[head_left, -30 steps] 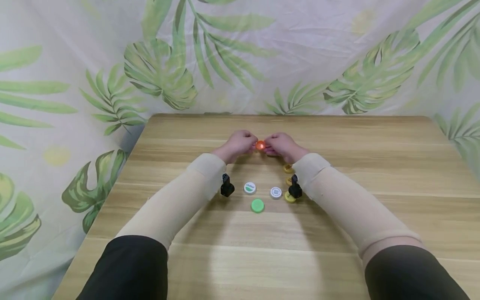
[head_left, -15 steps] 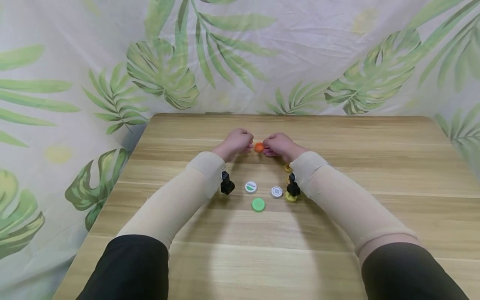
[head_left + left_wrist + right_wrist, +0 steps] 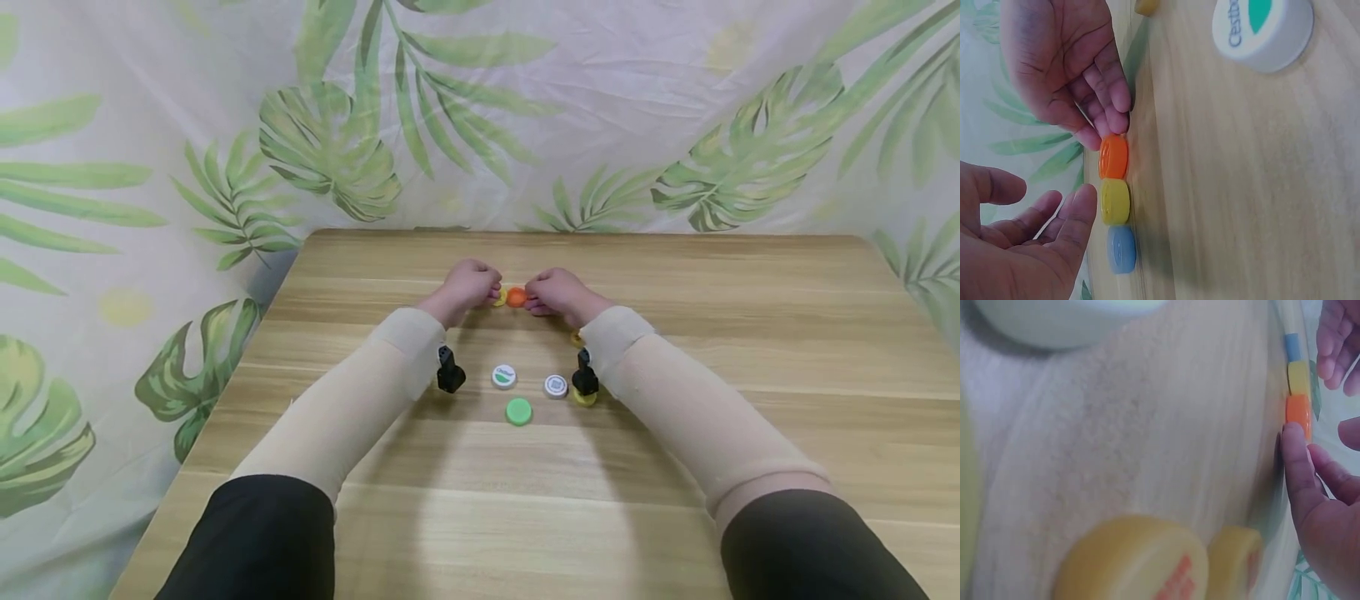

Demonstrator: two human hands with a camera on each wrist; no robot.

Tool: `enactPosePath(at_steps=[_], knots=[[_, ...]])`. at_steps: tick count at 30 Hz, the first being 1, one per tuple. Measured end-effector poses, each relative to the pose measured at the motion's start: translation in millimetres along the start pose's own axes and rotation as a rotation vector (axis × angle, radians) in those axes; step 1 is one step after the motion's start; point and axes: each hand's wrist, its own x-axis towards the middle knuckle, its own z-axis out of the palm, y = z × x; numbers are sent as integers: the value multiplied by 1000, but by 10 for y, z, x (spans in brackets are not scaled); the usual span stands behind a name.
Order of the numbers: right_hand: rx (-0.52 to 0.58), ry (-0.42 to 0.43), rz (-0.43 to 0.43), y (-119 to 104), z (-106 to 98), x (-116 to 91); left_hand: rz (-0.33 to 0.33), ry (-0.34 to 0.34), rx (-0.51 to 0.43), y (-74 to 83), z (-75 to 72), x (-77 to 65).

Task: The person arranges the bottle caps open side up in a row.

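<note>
I see the orange cap (image 3: 1114, 156) at twelve o'clock on the wooden counter (image 3: 525, 517), leafy cloth (image 3: 630, 83) behind, the yellow cap (image 3: 1115, 202) and blue cap (image 3: 1121, 250) lined up toward nine. My right hand's (image 3: 558, 293) grip is spread, fingertips touching the orange; my left hand's (image 3: 467, 287) is spread beside the yellow. Toward six lies the green cap (image 3: 519, 412); at five, a black wrist device (image 3: 585, 375) partly blocks a gold cap (image 3: 584, 399).
</note>
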Motion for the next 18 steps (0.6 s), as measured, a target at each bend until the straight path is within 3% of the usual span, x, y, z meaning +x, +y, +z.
enactPosePath(at_steps=[7,15,18], knots=[[-86,-34,-32,39,-263,-120,47,-89,0,17,177,-52],[-276,-125,-24,121,-713,-354,3,-258,81,79,467,-92],[-288,-157,3,191,-836,-446,-15,-334,108,79,578,-104]])
